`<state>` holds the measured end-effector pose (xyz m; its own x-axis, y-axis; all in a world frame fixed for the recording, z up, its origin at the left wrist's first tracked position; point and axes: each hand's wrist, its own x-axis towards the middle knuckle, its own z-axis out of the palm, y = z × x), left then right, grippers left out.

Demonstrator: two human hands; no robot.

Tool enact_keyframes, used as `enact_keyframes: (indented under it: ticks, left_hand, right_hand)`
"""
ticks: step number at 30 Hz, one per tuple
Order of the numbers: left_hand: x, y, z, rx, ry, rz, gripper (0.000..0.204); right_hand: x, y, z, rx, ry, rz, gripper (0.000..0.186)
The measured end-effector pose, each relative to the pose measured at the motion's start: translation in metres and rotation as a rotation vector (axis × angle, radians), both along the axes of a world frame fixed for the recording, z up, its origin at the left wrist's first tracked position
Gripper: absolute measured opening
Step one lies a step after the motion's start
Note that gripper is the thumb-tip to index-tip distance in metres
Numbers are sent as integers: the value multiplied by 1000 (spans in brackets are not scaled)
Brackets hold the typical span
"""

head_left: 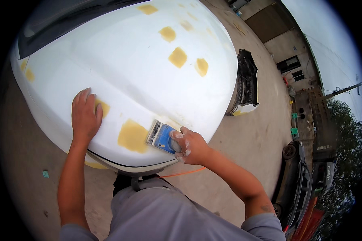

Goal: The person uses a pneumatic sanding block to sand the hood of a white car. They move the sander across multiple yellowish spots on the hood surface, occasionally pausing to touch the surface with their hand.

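A white car hood (pixel 124 80) spreads out in front of me, dotted with yellowish filler patches. My right hand (pixel 191 146) is closed around the grey knob of a blue sanding block (pixel 163 137), and its fingers are dusted white. The block lies on the hood at the right edge of a large filler patch (pixel 132 135). Flat on the hood to the left rests my left hand (pixel 85 114), fingers stretched out, holding nothing. Its thumb side partly covers a smaller filler patch (pixel 103 108). The block's underside is hidden.
Beyond the hood's right edge, a black front-end part (pixel 247 80) stands on the concrete ground (pixel 257 132). An orange cord or hose (pixel 183 173) runs by my waist. Dark parked vehicles (pixel 297 184) are at far right. The dark windshield edge (pixel 48 30) borders the hood at upper left.
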<state>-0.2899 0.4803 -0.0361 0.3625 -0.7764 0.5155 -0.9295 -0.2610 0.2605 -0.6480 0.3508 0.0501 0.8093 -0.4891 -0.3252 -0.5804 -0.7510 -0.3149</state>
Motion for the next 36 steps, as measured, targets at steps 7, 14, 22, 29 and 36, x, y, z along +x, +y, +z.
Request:
enact_keyframes:
  ticks: [7, 14, 22, 29, 36]
  left_hand:
    - [4, -3, 3, -18, -19, -17, 32]
    - [5, -1, 0, -23, -34, -33, 32]
    - [8, -3, -1, -12, -54, -44, 33]
    - [6, -1, -4, -2, -88, -35, 33]
    - [7, -2, 0, 6, -78, -33, 32]
  right_hand:
    - [3, -12, 4, -19, -11, -37, 71]
    - [-1, -11, 1, -13, 15, -59, 74]
    - [-43, -5, 1, 41, 73, -103, 70]
    - [-25, -6, -1, 64, 5, -140, 70]
    - [-60, -1, -2, 62, 33, -84, 60]
